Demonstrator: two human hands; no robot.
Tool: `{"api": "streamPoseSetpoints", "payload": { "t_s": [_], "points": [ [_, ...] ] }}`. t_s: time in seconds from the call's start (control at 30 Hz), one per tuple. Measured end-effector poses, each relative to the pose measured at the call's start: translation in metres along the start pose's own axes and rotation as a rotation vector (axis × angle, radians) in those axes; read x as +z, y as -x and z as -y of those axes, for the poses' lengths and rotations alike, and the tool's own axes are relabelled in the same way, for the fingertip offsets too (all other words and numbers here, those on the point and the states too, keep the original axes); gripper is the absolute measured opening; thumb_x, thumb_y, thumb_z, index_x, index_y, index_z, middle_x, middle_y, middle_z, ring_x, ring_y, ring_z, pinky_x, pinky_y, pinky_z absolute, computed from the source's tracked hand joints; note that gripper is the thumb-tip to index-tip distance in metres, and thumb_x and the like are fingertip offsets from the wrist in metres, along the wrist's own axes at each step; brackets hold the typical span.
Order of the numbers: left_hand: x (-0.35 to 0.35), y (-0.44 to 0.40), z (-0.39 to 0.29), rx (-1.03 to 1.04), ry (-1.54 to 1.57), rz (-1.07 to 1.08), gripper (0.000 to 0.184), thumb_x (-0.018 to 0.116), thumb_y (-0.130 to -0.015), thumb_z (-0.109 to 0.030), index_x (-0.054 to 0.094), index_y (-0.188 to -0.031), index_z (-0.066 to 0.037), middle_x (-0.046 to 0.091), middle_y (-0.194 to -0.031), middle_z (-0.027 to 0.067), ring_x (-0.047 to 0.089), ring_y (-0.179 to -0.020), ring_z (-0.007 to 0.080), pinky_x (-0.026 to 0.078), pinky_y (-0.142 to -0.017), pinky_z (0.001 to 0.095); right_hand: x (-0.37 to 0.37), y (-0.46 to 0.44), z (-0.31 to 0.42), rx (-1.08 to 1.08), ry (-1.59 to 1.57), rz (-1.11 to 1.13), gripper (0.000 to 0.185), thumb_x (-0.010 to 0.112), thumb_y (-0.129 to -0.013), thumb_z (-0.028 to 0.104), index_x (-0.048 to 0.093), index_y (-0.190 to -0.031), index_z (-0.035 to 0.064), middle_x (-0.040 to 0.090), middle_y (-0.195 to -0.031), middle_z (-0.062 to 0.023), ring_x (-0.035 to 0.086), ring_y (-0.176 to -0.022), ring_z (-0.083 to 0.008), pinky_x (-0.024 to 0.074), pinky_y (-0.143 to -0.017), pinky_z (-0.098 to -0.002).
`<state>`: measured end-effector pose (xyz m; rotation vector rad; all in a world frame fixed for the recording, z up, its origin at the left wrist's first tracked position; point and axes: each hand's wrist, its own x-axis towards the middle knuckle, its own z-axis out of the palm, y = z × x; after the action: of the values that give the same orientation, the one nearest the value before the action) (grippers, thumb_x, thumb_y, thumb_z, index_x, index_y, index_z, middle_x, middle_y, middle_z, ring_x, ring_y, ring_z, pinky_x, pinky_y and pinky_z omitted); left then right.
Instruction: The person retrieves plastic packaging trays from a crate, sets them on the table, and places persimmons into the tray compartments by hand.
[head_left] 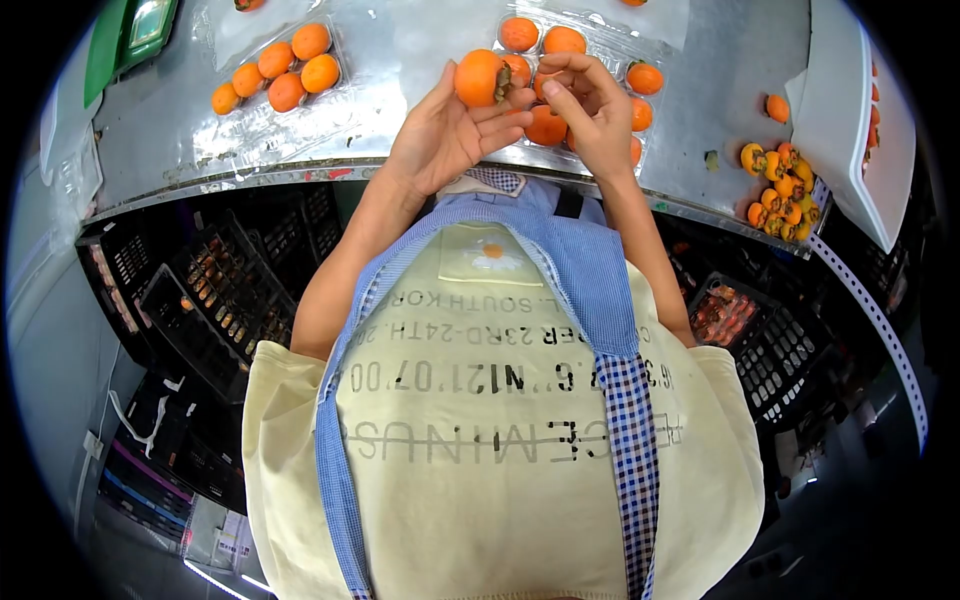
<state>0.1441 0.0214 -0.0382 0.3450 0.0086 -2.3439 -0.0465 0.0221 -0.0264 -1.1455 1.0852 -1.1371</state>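
Nearest is the pale yellow shirt (480, 510), printed with writing which stands upside down: "SOUTH KOR" and "23RD-24TH" can be read, and a larger word seems to contain "MINUS". The lines are cut off at both sides by the folds and the blue straps (340, 480).

Farther up, at the upper centre, the left hand (438, 140) holds one persimmon (476, 77) between its thumb and fingers. Beside it, the right hand (603, 115) bends thumb and forefinger towards each other, with a gap between; whether it holds something, one cannot tell. It partly hides a clear tray (545, 152) of persimmons on the metal table (390, 60).

Another filled tray (338, 48) lies at the upper left. At the right edge, loose persimmons (785, 190) lie near a white box (880, 205), whose contents are mostly hidden.
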Motion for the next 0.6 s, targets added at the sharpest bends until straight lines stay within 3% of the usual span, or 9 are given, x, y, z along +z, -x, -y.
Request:
{"api": "streamPoseSetpoints", "payload": {
  "t_s": [0.17,0.27,0.37,0.47,0.5,0.6],
  "points": [
    [0.000,-0.001,0.001,-0.037,0.039,-0.038,0.061,0.023,-0.097,-0.048,0.037,-0.130,0.002,0.054,-0.117,0.0241,0.058,-0.106,0.0319,0.050,-0.090,0.0378,0.000,0.000,-0.001,0.040,0.025,0.028,0.025,0.060,-0.085,0.005,0.056,-0.109,-0.0005,0.061,-0.098,-0.0041,0.057,-0.088,-0.0099,0.0452,-0.078,-0.0230],
    [0.006,-0.001,0.002,-0.004,-0.183,-0.194,0.059,0.026,-0.098,-0.044,0.037,-0.129,0.005,0.055,-0.115,0.0228,0.059,-0.105,0.0298,0.052,-0.089,0.0371,0.002,0.001,0.001,0.058,0.013,0.047,0.032,0.064,-0.081,0.007,0.056,-0.111,0.0012,0.059,-0.103,-0.0051,0.056,-0.089,-0.0097,0.0453,-0.074,-0.0224],
    [0.018,-0.005,0.006,0.135,-0.627,-0.376,0.053,0.042,-0.096,-0.039,0.040,-0.125,0.005,0.057,-0.111,0.0194,0.062,-0.100,0.0261,0.052,-0.086,0.0349,0.005,0.000,0.012,-0.110,0.417,0.127,0.043,0.069,-0.076,0.008,0.055,-0.116,0.0041,0.055,-0.109,-0.0067,0.055,-0.090,-0.0117,0.0460,-0.071,-0.0242],
    [0.020,-0.004,0.011,0.266,-1.038,-0.538,0.047,0.059,-0.089,-0.028,0.045,-0.119,0.005,0.058,-0.108,0.0170,0.062,-0.095,0.0217,0.052,-0.083,0.0318,0.013,0.001,0.020,-0.165,0.600,0.168,0.051,0.073,-0.069,0.014,0.054,-0.116,0.0088,0.053,-0.111,-0.0104,0.057,-0.100,-0.0209,0.0498,-0.076,-0.0290],
    [0.020,-0.004,0.013,0.280,-1.007,-0.546,0.045,0.069,-0.082,-0.020,0.049,-0.114,0.005,0.059,-0.107,0.0155,0.061,-0.095,0.0189,0.051,-0.082,0.0298,0.014,0.001,0.017,-0.189,0.619,0.162,0.051,0.073,-0.069,0.014,0.053,-0.116,0.0087,0.053,-0.111,-0.0105,0.057,-0.100,-0.0219,0.0500,-0.077,-0.0297],
    [0.026,-0.001,0.016,0.346,-1.298,-0.545,0.049,0.071,-0.080,-0.022,0.050,-0.116,0.005,0.060,-0.107,0.0178,0.061,-0.099,0.0226,0.052,-0.082,0.0319,0.016,0.002,0.006,-0.190,0.602,0.131,0.051,0.073,-0.070,0.014,0.052,-0.117,0.0080,0.053,-0.112,-0.0108,0.057,-0.099,-0.0237,0.0507,-0.078,-0.0309]
  ]
}}
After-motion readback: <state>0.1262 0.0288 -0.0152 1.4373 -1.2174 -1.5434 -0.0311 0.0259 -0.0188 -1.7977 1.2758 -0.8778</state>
